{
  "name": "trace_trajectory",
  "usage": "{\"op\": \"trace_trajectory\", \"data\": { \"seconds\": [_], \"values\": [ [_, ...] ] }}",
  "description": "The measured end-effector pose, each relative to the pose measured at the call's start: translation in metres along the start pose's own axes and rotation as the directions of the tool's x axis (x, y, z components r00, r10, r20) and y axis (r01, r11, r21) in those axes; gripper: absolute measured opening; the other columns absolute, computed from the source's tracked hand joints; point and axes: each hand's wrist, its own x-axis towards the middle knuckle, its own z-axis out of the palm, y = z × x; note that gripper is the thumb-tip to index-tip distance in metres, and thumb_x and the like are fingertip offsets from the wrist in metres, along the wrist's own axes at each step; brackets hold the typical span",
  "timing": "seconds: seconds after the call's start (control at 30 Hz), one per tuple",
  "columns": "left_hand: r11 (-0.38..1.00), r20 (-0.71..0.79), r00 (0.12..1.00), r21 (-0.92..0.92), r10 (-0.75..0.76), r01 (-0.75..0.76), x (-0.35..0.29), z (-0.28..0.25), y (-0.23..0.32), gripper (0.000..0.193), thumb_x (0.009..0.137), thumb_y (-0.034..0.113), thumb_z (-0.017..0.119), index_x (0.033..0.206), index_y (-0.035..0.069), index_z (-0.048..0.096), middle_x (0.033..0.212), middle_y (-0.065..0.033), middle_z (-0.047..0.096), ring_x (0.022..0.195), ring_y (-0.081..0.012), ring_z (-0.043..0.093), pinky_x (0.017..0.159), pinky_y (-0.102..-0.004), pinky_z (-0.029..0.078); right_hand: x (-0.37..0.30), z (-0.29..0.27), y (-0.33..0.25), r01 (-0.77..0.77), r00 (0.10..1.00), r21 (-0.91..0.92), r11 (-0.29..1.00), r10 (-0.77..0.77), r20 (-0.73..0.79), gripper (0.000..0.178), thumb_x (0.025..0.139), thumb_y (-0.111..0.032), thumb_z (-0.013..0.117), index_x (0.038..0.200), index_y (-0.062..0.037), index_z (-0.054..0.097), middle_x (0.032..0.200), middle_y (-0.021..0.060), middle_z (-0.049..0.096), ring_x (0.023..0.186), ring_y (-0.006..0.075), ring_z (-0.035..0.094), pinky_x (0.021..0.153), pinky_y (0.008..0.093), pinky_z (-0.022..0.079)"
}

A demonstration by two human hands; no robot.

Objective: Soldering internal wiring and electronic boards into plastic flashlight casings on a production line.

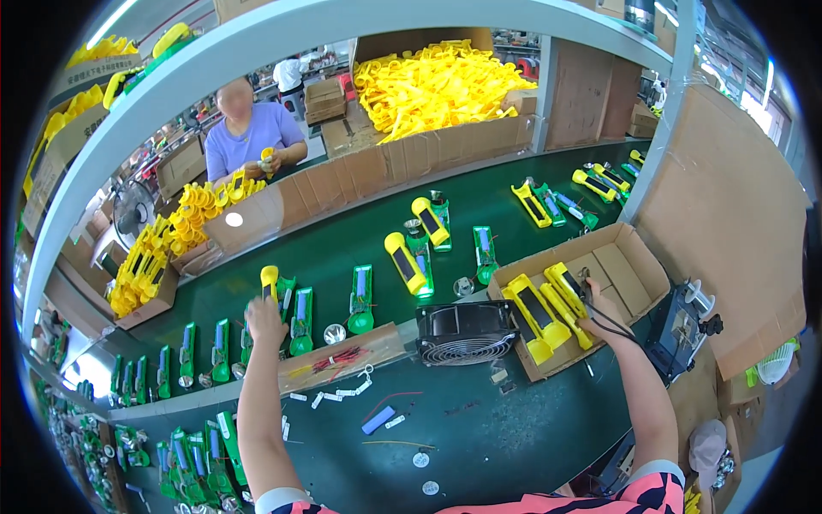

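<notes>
My left hand [265, 322] reaches over the green conveyor, its fingers closed on the lower end of a yellow flashlight shell [270, 279] with a dark panel. That shell lies against a green flashlight shell [287, 293]. My right hand [608, 307] is over the right side of an open cardboard box [541, 372]. Its fingers are curled at the edge of a yellow flashlight housing [562, 281]; part of the grip is hidden. Another yellow housing [532, 307] lies beside it in the box. A black cable [618, 329] passes by my right hand.
A black fan [465, 334] stands left of the box; a dark device with a spool [678, 330] stands right. Green shells with blue batteries [361, 291] line the conveyor. Nearer lie a loose blue battery [378, 420] and wires [338, 363]. Across the conveyor, a co-worker [253, 137] handles a yellow part.
</notes>
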Motion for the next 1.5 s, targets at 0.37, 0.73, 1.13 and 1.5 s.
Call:
{"op": "trace_trajectory", "data": {
  "seconds": [0.37, 0.73, 1.13, 1.5],
  "values": [
    [0.673, -0.48, 0.537, 0.167, 0.694, -0.72, -0.037, -0.044, -0.014, 0.015, 0.072, 0.011, 0.05, 0.085, 0.004, 0.047, 0.115, -0.0157, 0.048, 0.114, -0.0294, 0.041, 0.098, -0.0405, 0.031, -0.027, 0.007, 0.019, 0.306, 0.932, 0.781, 0.545, -0.004, -0.362, 0.047, 0.076, -0.001, 0.048, 0.121, -0.0041, 0.035, 0.101, 0.0137, 0.052, 0.077, 0.0209, 0.061, 0.07, 0.0292, 0.047],
    [0.429, -0.432, 0.357, 0.078, 0.828, -0.9, -0.292, -0.123, 0.056, 0.026, 0.065, 0.013, 0.053, 0.088, 0.003, 0.05, 0.061, -0.0022, 0.046, 0.055, -0.0173, 0.049, 0.057, -0.0339, 0.038, -0.225, 0.033, -0.028, 0.283, 0.944, 0.812, 0.511, -0.299, -0.141, 0.06, 0.065, -0.006, 0.065, 0.118, -0.0015, 0.038, 0.108, 0.0105, 0.052, 0.098, 0.0212, 0.054, 0.085, 0.0292, 0.041],
    [0.467, -0.219, 0.801, -0.715, 0.557, -0.52, -0.363, -0.092, 0.095, 0.039, 0.058, 0.027, 0.072, 0.087, 0.006, 0.057, 0.082, -0.0083, 0.052, 0.077, -0.0277, 0.051, 0.068, -0.0353, 0.04, -0.226, 0.077, -0.023, 0.76, 0.542, -0.012, 0.65, -0.644, -0.54, 0.047, 0.063, -0.003, 0.062, 0.108, -0.0121, 0.053, 0.077, 0.0064, 0.053, 0.074, 0.0268, 0.052, 0.071, 0.0348, 0.044],
    [0.383, -0.28, 0.737, -0.711, 0.615, -0.589, -0.377, -0.054, 0.152, 0.011, 0.069, 0.007, 0.057, 0.078, 0.003, 0.054, 0.092, -0.0108, 0.052, 0.084, -0.0256, 0.051, 0.072, -0.0363, 0.041, -0.231, 0.078, -0.021, 0.751, 0.642, 0.142, 0.645, -0.662, -0.388, 0.041, 0.068, -0.002, 0.056, 0.108, -0.0076, 0.051, 0.094, 0.0147, 0.055, 0.086, 0.0301, 0.054, 0.074, 0.0366, 0.045]
  ]
}}
